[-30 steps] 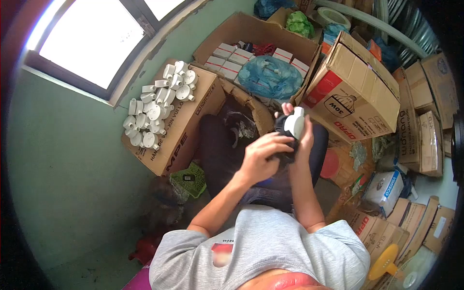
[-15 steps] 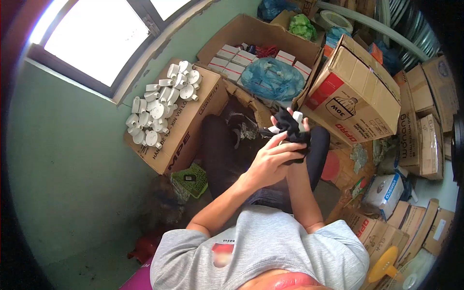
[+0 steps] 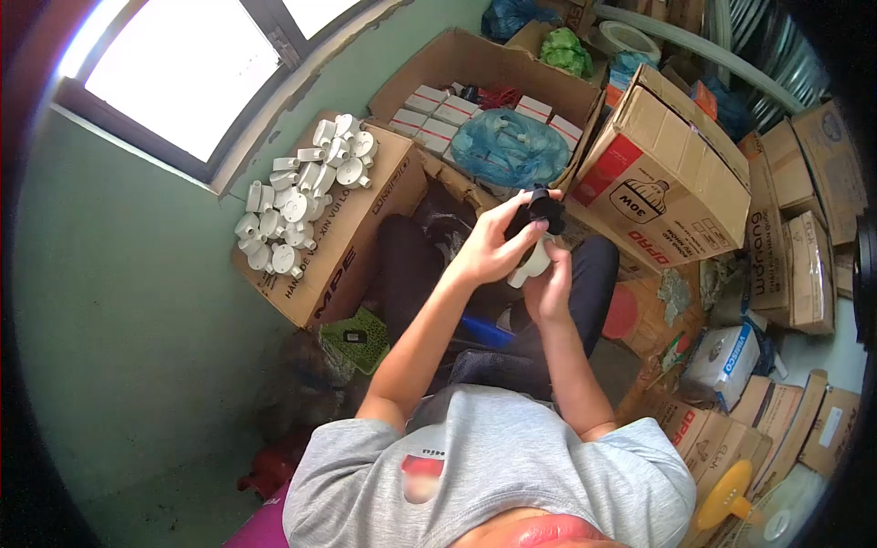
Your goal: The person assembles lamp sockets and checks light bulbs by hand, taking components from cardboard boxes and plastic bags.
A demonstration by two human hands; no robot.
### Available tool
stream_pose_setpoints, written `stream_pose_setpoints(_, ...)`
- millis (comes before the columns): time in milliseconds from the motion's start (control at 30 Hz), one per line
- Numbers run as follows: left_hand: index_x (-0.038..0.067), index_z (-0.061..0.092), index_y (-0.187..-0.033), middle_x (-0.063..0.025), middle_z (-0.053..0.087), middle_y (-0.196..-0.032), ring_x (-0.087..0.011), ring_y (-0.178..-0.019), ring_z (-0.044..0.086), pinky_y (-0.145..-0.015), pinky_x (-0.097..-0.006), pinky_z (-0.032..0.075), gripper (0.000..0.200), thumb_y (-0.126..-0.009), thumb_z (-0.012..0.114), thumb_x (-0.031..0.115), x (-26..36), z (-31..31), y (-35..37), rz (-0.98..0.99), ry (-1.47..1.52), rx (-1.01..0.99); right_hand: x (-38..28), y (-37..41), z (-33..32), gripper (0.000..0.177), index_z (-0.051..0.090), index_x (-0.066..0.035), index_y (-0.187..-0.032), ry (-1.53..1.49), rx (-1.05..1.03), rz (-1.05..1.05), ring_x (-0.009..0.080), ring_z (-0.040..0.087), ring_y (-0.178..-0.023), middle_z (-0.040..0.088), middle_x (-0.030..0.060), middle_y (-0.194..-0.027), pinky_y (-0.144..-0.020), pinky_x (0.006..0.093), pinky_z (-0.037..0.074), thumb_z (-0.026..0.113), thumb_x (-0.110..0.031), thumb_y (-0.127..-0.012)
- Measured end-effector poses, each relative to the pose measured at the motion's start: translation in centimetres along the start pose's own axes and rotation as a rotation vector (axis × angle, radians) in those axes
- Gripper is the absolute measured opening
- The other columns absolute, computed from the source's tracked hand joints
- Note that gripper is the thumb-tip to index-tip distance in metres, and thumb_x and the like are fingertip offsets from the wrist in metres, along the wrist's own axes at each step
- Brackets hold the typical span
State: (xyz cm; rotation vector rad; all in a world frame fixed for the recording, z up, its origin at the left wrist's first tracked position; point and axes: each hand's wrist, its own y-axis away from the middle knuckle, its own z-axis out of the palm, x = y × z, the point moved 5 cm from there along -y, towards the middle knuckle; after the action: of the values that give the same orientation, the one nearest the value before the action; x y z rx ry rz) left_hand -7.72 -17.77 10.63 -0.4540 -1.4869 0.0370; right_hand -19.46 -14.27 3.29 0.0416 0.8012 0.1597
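Passage: over lap [image 3: 489, 367] | ahead: open carton [image 3: 498, 60] | right: 30W carton [image 3: 676, 183] | left: box [image 3: 370, 212] (white fittings [image 3: 294, 208] atop)

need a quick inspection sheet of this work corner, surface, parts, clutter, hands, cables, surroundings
Surface: closed carton serves as a stand, its top largely covered.
Job's things: white fittings heaped on that carton; one white fitting and a black cloth in hand.
Clutter: open carton with small white boxes and a blue bag; green basket on the floor.
Hands: left hand grips the cloth; right hand holds the fitting.
Cables: red cord-like bundle in the open carton, type unclear.
Surroundings: green wall, bright window.
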Motion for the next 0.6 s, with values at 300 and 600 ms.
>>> stream_pose_setpoints(300,0.004,0.073,-0.127,-0.0151,0.076,-0.125,-0.0221,-0.121,0.071,-0.106,-0.0368,0.053,0.045,-0.083,0.071,-0.003,-0.4,0.5,1.8,-0.062,-0.363,-0.139,-3.9,-3.4,-2.0,0.073,0.033,-0.001,-0.163,-0.228,0.194,-0.177,0.0383,0.054,-0.14,0.055,0.0203,-0.155,-0.119,0.0521,0.043,0.033,-0.036,-0.099)
stream_pose_setpoints(600,-0.001,0.066,-0.137,-0.009,0.073,-0.129,-0.0151,-0.123,0.063,-0.109,-0.0329,0.048,0.04,-0.097,0.063,0.003,-1.7,0.7,1.0,-0.066,0.067,0.245,-1.2,-2.9,0.6,0.064,0.043,-0.006,-0.161,-0.077,0.001,-0.123,0.0323,0.056,-0.14,0.055,0.0166,-0.154,-0.12,0.0454,0.042,0.038,-0.047,-0.112)
